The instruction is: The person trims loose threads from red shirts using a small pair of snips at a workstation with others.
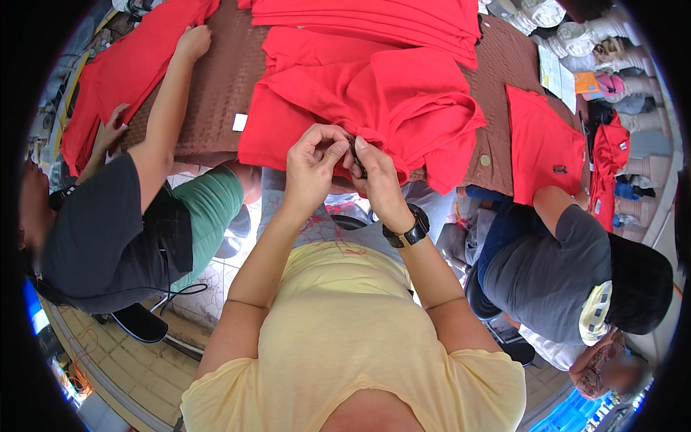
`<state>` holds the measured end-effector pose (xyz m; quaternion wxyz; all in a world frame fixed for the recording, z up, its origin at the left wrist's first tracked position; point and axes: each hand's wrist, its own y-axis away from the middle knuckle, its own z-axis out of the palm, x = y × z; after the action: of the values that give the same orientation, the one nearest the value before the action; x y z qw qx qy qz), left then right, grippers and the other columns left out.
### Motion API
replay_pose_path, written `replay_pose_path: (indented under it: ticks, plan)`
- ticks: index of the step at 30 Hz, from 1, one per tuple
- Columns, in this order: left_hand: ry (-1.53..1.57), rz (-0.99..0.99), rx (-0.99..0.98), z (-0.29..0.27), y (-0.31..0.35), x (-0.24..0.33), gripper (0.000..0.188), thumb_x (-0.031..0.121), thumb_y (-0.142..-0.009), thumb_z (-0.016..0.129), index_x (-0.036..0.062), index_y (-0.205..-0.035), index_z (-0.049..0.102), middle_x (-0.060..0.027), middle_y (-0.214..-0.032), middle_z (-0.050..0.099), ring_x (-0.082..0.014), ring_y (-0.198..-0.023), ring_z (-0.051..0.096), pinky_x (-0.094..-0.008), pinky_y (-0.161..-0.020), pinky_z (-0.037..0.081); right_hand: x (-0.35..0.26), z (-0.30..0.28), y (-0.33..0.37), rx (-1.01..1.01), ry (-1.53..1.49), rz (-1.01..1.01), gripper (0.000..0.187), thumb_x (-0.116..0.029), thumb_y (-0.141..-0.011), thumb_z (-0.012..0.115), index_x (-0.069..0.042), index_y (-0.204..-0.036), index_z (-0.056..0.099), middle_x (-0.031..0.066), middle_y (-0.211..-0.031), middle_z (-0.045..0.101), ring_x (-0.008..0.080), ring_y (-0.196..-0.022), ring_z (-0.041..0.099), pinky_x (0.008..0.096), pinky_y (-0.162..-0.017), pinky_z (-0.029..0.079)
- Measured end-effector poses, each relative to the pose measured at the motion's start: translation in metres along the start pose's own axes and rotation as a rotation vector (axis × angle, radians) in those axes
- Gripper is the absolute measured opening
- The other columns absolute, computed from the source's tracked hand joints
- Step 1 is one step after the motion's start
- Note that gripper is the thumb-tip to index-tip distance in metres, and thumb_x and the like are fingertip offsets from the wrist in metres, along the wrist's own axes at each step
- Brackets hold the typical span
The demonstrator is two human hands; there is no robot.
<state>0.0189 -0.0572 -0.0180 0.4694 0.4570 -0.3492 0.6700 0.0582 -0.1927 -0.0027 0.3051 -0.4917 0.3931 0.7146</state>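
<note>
A bunched red garment lies in front of me at the table's near edge. My left hand is closed, its thumb and fingers pinched together at the garment's near edge; the exact bit between the fingertips is too small to make out. Right beside it, my right hand is wrapped round small dark thread snips, whose upper end reaches toward the left fingertips. Both hands are almost touching, just over the table edge. Red thread scraps lie on my lap.
A stack of folded red garments lies farther back on the brown table. Co-workers sit close on both sides, with a red garment at left and another red piece at right. Papers lie at far right.
</note>
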Motion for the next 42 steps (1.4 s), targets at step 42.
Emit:
replay_pose_path:
  ticks: [42]
  plan:
    - [-0.381,0.247,0.014,-0.005,-0.036,-0.017,0.003,-0.002,-0.095,0.061,-0.0038,-0.096,0.058,-0.0072,-0.097,0.055,-0.0135,-0.084,0.061,-0.0273,-0.078,0.054,-0.015,-0.018,-0.034,0.347,0.661,-0.657,0.023,-0.006,-0.086,0.068,0.004,-0.106,0.064,0.0125,-0.081,0.061,0.0261,-0.070,0.060,0.0361,-0.068,0.048]
